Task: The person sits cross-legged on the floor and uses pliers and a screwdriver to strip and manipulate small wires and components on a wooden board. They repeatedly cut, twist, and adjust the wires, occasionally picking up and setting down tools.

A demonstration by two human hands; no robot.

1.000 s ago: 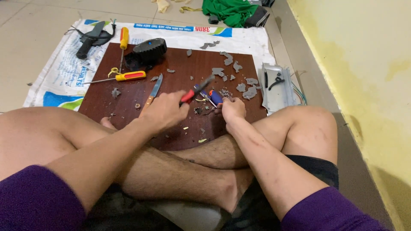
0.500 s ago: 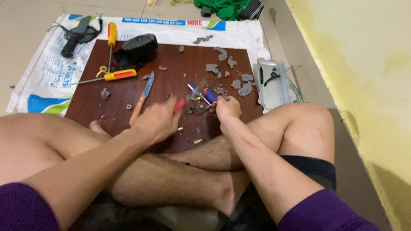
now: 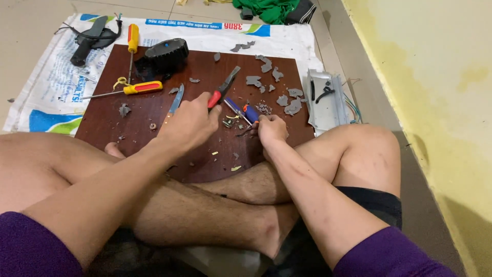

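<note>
Tools lie scattered over a dark brown board (image 3: 128, 125) set on a printed white sack (image 3: 51, 87). At far left on the sack rests a black handle piece (image 3: 89, 38); on the board beside it lie two screwdrivers with yellow and red handles (image 3: 138, 88), then a black round casing (image 3: 166, 53) and a blue-bladed knife (image 3: 177, 99). The left hand (image 3: 189, 123) is closed around the red grips of a pair of pliers (image 3: 221, 88), whose grey nose points up and to the right, away from the wrist. Just right of it, the right hand (image 3: 271, 131) pinches a small part I cannot make out, fingers together, touching the board near a blue-handled tool (image 3: 249, 112). Grey broken fragments (image 3: 287, 100) lie beyond, and a grey metal tray (image 3: 325, 102) sits off the board's right edge.
</note>
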